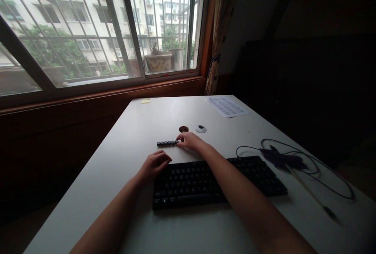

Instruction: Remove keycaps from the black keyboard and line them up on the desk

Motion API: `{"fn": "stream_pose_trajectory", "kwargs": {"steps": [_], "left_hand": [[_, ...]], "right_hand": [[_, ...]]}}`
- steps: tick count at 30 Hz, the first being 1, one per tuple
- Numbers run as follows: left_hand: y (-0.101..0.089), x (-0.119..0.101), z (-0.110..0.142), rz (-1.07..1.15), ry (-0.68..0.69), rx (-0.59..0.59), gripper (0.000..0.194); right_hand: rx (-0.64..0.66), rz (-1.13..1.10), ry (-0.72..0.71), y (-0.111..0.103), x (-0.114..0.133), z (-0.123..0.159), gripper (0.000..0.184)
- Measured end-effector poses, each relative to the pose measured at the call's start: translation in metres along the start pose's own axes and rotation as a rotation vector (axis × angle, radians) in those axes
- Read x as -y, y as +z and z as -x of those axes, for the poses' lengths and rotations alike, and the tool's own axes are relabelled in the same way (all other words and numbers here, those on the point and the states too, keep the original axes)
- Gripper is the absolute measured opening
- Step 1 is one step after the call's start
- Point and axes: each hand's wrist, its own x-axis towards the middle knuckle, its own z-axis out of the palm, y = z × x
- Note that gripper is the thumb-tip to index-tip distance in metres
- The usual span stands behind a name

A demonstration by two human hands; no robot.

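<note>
My right hand [190, 141] reaches over the black keyboard [194, 179], its fingers bent and closed around the right end of a row of small black keycaps [166, 143]. A dark keycap [176, 142] shows at those fingertips. The row lies on the white desk behind the keyboard and holds several caps side by side. My left hand [154, 164] rests at the keyboard's back left corner, fingers loosely bent with a gap by the thumb, and nothing is visible in it. My right forearm hides part of the keyboard's middle and right keys.
Right of the keyboard lie a black cable [331, 179], a dark purple cloth [282, 160] and a thin stick with a dark brush-like tip [329, 211]. Farther back are a desk hole [183, 129], a round white cover [201, 129], printed papers [227, 107] and a yellow note [145, 100].
</note>
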Motion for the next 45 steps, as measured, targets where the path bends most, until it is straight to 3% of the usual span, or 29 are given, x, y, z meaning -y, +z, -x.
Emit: {"fn": "stream_pose_trajectory", "kwargs": {"steps": [4,9,18,23,31,37,45], "left_hand": [[0.000,0.001,0.000,0.002,0.002,-0.003,0.021],[0.000,0.002,0.000,0.005,-0.009,0.006,0.020],[-0.001,0.005,0.000,-0.022,-0.006,0.025,0.022],[-0.001,0.005,0.001,-0.028,-0.005,0.028,0.021],[-0.002,0.005,0.002,-0.029,-0.007,0.028,0.019],[-0.002,0.006,0.001,-0.037,0.004,0.038,0.018],[-0.002,0.003,0.000,-0.050,-0.005,0.039,0.020]], "right_hand": [[-0.017,-0.029,-0.011,-0.008,-0.003,0.002,0.043],[-0.101,-0.051,-0.026,-0.025,-0.002,0.015,0.025],[-0.402,-0.319,-0.076,-0.044,0.017,0.068,0.034],[-0.589,-0.234,-0.100,-0.047,0.035,0.094,0.037],[-0.588,-0.186,-0.117,-0.037,0.054,0.119,0.033],[-0.625,-0.069,-0.073,-0.029,0.050,0.126,0.029],[-0.537,0.013,-0.066,-0.022,0.048,0.133,0.030]]}}
